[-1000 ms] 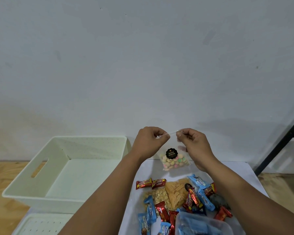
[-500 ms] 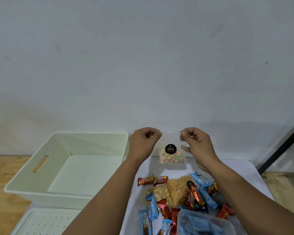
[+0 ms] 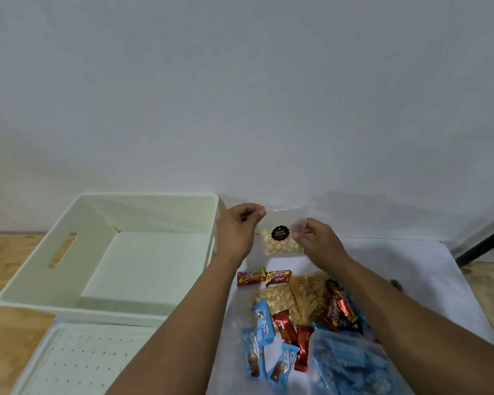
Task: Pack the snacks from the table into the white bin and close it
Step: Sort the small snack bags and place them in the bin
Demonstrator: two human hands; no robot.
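Above white table (image 3: pixel 411 260), both hands (image 3: pixel 236 232) (image 3: pixel 315 240) pinch clear candy bag (image 3: pixel 281 240) between them.

This looks like a plain room in a home or a simple makeshift workspace; which one cannot be told for sure. A bare white wall (image 3: pixel 240 95) fills most of the view, unmarked and without fittings. The counter (image 3: pixel 12 280) is raw plywood, partly covered by a white sheet (image 3: pixel 411 266). On it sit household things: an open white plastic bin (image 3: pixel 69 280), its perforated lid (image 3: pixel 77 363), and a heap of wrapped snacks (image 3: pixel 297 309). A dark slanted bar (image 3: pixel 485 243) shows at the right edge.
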